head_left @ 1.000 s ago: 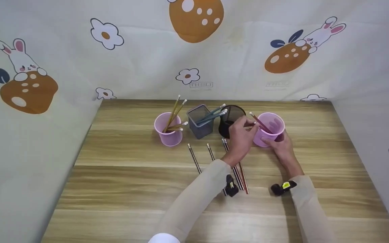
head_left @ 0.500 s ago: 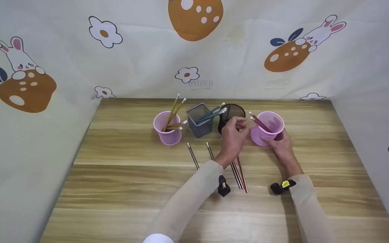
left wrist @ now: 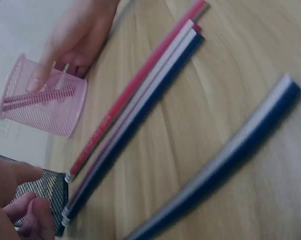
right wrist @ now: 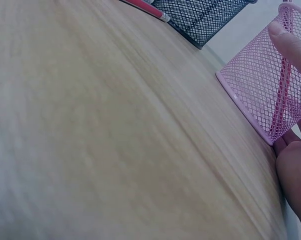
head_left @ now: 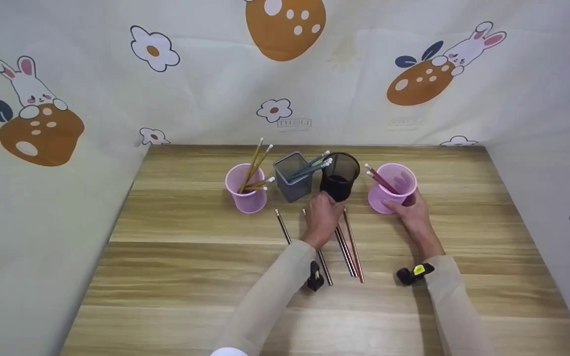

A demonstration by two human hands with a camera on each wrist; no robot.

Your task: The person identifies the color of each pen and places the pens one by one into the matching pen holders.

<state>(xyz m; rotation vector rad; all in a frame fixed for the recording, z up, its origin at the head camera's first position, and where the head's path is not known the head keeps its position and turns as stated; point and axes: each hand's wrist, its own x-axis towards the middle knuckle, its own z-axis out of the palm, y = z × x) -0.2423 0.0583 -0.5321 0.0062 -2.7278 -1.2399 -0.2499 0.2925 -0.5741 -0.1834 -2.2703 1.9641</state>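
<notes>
My right hand [head_left: 416, 217] holds a pink mesh pencil cup [head_left: 383, 200] at the right, its thumb on the front wall. Red pencils [right wrist: 282, 95] lean inside that cup. My left hand [head_left: 322, 220] is over the eraser ends of the loose pencils, just in front of a black mesh cup [head_left: 340, 178]. In the left wrist view, its bent fingers [left wrist: 33, 212] are apart from the thumb and grip nothing visible. Beside them lie a red pencil [left wrist: 135, 87] and dark striped pencils [left wrist: 140, 120]. Another striped pencil [left wrist: 225, 160] lies nearer the camera.
A second pink cup [head_left: 249, 201] with yellow pencils [head_left: 253, 170] stands at the left. Next to it is a square grey mesh holder [head_left: 295, 190] with dark green pencils [head_left: 309, 169]. One more striped pencil [head_left: 283, 227] lies on the wooden table [head_left: 176, 277]. A patterned cloth [head_left: 215, 99] hangs behind.
A second red pencil now leans in the right pink cup. My left hand has let it go and moved left and down to the loose pencils. My right hand stays on the cup.
</notes>
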